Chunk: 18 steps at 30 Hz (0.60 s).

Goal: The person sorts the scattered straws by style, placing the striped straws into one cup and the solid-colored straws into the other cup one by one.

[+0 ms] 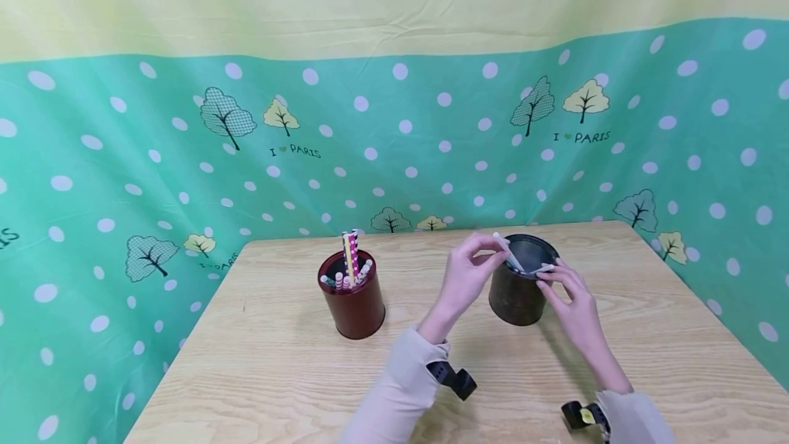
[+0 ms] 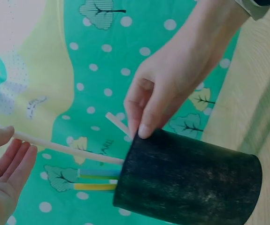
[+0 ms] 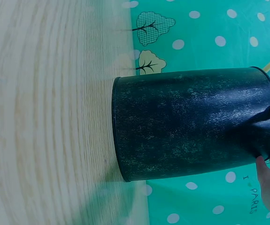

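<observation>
My left hand (image 1: 471, 269) pinches a long white straw (image 2: 73, 151) between thumb and fingers. The straw's lower end goes into the mouth of a black, mottled cylindrical holder (image 1: 518, 300). My right hand (image 1: 573, 300) pinches the holder's rim on the right, thumb outside. By its fingertips a short pale straw end (image 2: 117, 123) sticks out past the rim. A yellow straw (image 2: 95, 186) and a blue-green straw (image 2: 97, 174) also stand out of the holder, which rests upright on the table.
To the left on the wooden table (image 1: 277, 362) stands a dark red holder (image 1: 357, 310) with several patterned straws (image 1: 350, 259), some taller than others. A green and yellow printed curtain (image 1: 401, 122) hangs behind the table and along its sides.
</observation>
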Each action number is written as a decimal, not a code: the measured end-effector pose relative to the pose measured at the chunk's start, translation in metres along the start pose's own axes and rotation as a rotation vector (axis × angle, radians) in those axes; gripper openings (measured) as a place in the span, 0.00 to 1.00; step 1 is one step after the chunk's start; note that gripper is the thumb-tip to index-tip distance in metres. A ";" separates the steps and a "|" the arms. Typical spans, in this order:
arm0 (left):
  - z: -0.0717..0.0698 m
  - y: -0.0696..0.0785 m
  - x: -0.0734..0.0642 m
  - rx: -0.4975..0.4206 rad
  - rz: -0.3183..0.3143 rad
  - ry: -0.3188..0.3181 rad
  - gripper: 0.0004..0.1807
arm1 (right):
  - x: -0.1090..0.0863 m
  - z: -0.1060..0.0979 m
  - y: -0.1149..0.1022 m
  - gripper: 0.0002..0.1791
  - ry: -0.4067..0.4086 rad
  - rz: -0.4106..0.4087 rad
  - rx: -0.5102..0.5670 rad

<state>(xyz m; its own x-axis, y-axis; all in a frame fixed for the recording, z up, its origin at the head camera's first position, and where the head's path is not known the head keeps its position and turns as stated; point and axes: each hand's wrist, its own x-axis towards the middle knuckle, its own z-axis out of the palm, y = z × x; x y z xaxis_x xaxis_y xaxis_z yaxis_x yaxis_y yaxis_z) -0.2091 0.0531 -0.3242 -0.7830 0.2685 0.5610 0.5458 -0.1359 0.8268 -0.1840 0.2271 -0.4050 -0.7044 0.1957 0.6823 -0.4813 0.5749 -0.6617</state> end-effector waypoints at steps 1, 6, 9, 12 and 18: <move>0.001 -0.001 0.000 0.007 -0.003 0.009 0.07 | 0.000 0.000 0.001 0.10 0.000 0.000 0.002; 0.004 -0.009 0.000 0.061 0.016 0.047 0.08 | -0.001 0.000 0.016 0.10 -0.011 0.032 0.015; 0.004 -0.013 -0.002 0.087 0.013 0.064 0.08 | -0.002 0.001 0.028 0.10 -0.022 0.046 0.008; 0.001 -0.018 -0.005 0.089 -0.025 0.063 0.08 | -0.002 0.001 0.034 0.10 -0.023 0.031 -0.014; -0.009 -0.025 -0.018 0.118 -0.088 0.056 0.08 | -0.004 0.000 0.036 0.10 -0.035 -0.060 -0.049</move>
<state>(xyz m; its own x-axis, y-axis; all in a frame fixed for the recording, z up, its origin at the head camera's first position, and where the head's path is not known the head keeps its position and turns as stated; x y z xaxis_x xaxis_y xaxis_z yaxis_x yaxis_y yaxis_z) -0.2111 0.0429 -0.3544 -0.8427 0.2208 0.4910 0.5034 -0.0002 0.8641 -0.1985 0.2473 -0.4318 -0.6935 0.1325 0.7082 -0.4973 0.6232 -0.6036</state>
